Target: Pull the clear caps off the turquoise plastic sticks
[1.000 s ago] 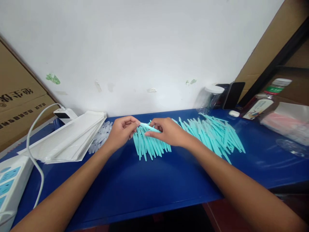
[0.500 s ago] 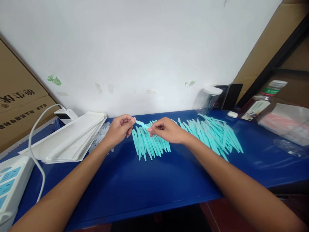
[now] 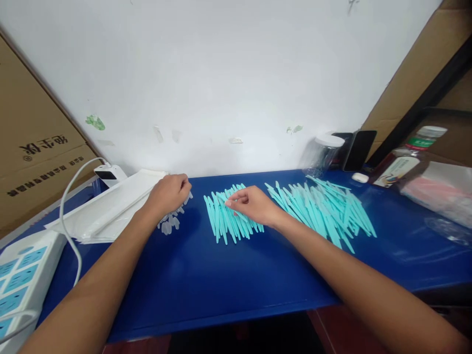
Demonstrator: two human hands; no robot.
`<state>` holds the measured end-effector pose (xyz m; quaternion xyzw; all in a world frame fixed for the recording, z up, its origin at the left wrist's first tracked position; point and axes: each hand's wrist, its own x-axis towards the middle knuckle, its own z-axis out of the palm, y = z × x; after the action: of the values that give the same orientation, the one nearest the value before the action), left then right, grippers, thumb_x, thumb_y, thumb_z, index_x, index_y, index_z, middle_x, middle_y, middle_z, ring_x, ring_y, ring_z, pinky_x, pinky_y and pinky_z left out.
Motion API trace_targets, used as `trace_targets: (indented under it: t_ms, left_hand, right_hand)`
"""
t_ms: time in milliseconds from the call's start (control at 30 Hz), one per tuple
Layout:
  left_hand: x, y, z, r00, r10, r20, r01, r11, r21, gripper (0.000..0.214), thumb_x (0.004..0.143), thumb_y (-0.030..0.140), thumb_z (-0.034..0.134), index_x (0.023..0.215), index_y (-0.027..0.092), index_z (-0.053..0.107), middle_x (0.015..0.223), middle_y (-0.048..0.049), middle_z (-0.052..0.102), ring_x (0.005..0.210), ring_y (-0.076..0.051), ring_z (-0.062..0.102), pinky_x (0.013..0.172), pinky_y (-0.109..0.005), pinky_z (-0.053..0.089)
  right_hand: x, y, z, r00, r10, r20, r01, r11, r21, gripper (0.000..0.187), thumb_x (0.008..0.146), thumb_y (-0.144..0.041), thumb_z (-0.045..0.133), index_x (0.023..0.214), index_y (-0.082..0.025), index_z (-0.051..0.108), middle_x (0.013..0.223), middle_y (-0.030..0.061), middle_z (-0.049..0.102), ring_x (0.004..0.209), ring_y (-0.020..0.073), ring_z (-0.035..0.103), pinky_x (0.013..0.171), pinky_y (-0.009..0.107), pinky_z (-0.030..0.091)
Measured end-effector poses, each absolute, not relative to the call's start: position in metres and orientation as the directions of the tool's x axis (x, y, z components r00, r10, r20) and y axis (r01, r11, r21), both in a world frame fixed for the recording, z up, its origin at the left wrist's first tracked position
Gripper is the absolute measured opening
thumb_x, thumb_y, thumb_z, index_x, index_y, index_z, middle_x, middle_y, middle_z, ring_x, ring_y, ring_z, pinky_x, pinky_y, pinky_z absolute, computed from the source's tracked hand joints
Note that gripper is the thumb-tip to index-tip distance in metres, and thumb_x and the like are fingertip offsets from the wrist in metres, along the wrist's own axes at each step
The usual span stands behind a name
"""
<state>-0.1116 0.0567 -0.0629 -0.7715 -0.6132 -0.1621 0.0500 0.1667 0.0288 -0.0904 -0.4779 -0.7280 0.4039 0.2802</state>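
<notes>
My left hand (image 3: 170, 194) is over a small heap of clear plastic caps (image 3: 170, 223), its fingers curled down; what lies between the fingertips is hidden. My right hand (image 3: 252, 204) is above the middle pile of slim teal eyebrow razors (image 3: 228, 226), thumb and forefinger pinched on one razor among them. The razors in this pile lie roughly side by side, pointing toward me. To the right of that hand spreads a larger, looser pile of teal eyebrow razors (image 3: 324, 211), some with whitish ends.
White plastic bags (image 3: 106, 211) lie left of the caps. A power strip (image 3: 25, 275) and white cable (image 3: 62, 211) are at the near left. Along the back right are a lidded clear jar (image 3: 324, 152), dark phones (image 3: 359, 150), a bottle (image 3: 401, 160) and a plastic-wrapped pack (image 3: 438, 189).
Both hands were together on one teal razor. My left hand has left it and moved left to the caps, while my right hand has stayed over the middle pile. The view has shifted slightly.
</notes>
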Motion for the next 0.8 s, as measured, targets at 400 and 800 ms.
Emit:
trace_targets:
  t_ms: [400, 800]
  left_hand:
    - [-0.121, 0.064, -0.071, 0.250, 0.968, -0.027, 0.961, -0.252, -0.113, 0.036, 0.092, 0.040, 0.044, 0.067, 0.021, 0.063, 0.077, -0.0134, 0.070, 0.072, -0.028, 0.065, 0.065, -0.037, 0.038]
    - [-0.117, 0.056, -0.071, 0.268, 0.960, 0.082, 0.952, -0.277, 0.131, 0.009, 0.070, 0.027, 0.068, 0.066, 0.024, 0.062, 0.065, -0.0034, 0.063, 0.058, -0.020, 0.054, 0.055, -0.031, 0.030]
  right_hand:
    - [0.150, 0.010, -0.097, -0.352, 0.928, 0.122, 0.599, 0.324, -0.733, 0.019, 0.097, -0.030, 0.065, 0.113, -0.021, 0.062, 0.065, -0.0060, 0.063, 0.057, 0.0146, 0.057, 0.060, 0.029, 0.040]
    - [0.166, 0.025, -0.082, -0.350, 0.909, 0.227, 0.694, 0.414, -0.588, 0.015, 0.097, -0.033, 0.064, 0.096, -0.022, 0.074, 0.077, 0.0016, 0.072, 0.068, 0.0164, 0.061, 0.063, 0.029, 0.038]
